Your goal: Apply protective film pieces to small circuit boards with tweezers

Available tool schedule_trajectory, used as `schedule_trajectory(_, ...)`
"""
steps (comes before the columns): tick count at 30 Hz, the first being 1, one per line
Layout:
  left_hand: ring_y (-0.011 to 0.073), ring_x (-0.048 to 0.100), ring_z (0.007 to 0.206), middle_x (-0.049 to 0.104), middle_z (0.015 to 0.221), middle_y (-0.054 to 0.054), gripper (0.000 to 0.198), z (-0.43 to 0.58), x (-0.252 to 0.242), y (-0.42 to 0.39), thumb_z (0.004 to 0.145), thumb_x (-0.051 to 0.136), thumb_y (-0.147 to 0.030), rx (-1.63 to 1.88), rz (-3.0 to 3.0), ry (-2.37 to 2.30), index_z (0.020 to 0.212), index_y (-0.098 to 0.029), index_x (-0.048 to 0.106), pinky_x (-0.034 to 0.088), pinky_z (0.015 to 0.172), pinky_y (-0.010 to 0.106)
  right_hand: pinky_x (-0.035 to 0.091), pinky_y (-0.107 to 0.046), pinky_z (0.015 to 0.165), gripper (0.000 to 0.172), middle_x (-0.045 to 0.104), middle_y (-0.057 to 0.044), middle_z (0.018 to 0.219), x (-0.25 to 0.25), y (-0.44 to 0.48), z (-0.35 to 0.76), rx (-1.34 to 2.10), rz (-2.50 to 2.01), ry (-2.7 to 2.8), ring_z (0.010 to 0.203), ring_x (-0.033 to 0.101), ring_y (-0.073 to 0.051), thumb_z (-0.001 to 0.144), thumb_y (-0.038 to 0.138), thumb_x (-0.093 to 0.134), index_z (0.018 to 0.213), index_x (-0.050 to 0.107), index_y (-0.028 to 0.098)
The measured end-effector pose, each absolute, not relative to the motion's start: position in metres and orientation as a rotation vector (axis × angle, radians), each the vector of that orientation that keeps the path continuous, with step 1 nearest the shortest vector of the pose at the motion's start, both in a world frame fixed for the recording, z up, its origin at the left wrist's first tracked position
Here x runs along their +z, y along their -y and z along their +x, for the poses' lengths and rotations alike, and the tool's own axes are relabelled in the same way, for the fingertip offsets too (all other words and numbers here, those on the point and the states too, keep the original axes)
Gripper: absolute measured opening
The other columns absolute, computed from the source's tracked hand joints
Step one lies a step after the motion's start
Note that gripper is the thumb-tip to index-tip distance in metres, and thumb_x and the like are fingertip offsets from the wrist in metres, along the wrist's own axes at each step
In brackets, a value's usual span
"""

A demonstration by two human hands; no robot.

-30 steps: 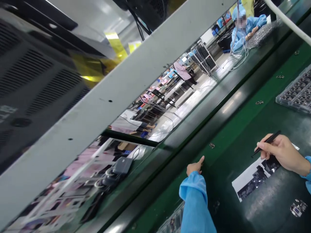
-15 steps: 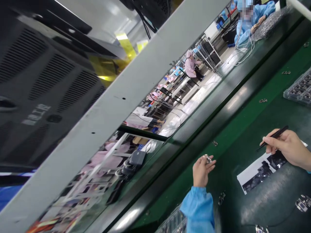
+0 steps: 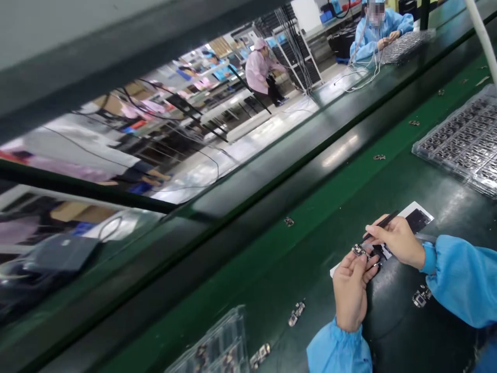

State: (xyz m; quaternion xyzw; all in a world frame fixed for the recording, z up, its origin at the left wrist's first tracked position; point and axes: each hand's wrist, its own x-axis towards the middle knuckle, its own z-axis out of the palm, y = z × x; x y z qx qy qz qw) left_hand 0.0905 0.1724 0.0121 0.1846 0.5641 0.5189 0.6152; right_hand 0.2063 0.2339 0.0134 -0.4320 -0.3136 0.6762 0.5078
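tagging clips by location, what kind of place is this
Most likely an electronics assembly line. The left hand holds a small part while the right hand works it with tweezers over a green belt; a tray of parts lies nearby, and a gowned worker sits farther along.

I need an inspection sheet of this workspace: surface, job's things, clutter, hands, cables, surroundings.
Surface: green belt, dark and glossy.
Job's things: small part in left hand; black tweezers in right hand, tip at the part.
Clutter: photo sheet, loose parts, tray of parts.
Hands: both closed on their things.
Cables: white wires far along the bench.
Surroundings: co-worker in blue; another person in pink.
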Motion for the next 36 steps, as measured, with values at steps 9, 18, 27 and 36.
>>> schedule_trajectory(9,0.0190,0.068,0.079,0.068,0.100,0.012,0.035,0.0945,0.0086,-0.1726,0.067,0.073,-0.026,1.241,0.402,-1.295,0.096,-0.011,0.062,0.054,0.064,0.022,0.056,-0.029,0.058,0.035,0.065,-0.002,0.060,0.0056,-0.2282,0.1990,1.616,-1.054,0.810,0.058,0.066,-0.018,0.058,0.043,0.076,0.065,0.059,0.013)
schedule_trajectory(18,0.0193,0.068,0.078,0.070,0.092,0.010,0.035,0.0957,0.0096,-0.1728,0.066,0.073,-0.026,1.238,0.404,-1.305,0.095,-0.010,0.061,0.054,0.062,0.022,0.056,-0.028,0.057,0.036,0.066,-0.003,0.063,0.0053,-0.2279,0.1996,1.619,-1.088,0.862,0.058,0.066,-0.017,0.058,0.044,0.076,0.067,0.059,0.013)
schedule_trajectory(27,0.0214,0.069,0.077,0.070,0.094,0.012,0.034,0.0958,0.0072,-0.1732,0.065,0.073,-0.031,1.260,0.375,-1.321,0.090,-0.012,0.063,0.053,0.062,0.025,0.056,-0.029,0.057,0.036,0.066,-0.003,0.063,0.0061,-0.2270,0.1992,1.606,-1.077,0.895,0.057,0.065,-0.017,0.061,0.045,0.074,0.067,0.058,0.014)
schedule_trajectory(36,0.0224,0.069,0.077,0.071,0.090,0.011,0.035,0.0964,0.0066,-0.1731,0.067,0.072,-0.037,1.272,0.346,-1.298,0.089,-0.012,0.062,0.053,0.065,0.026,0.056,-0.029,0.058,0.035,0.065,-0.002,0.061,0.0068,-0.2263,0.1979,1.598,-1.075,0.871,0.058,0.065,-0.017,0.061,0.046,0.074,0.067,0.058,0.015)
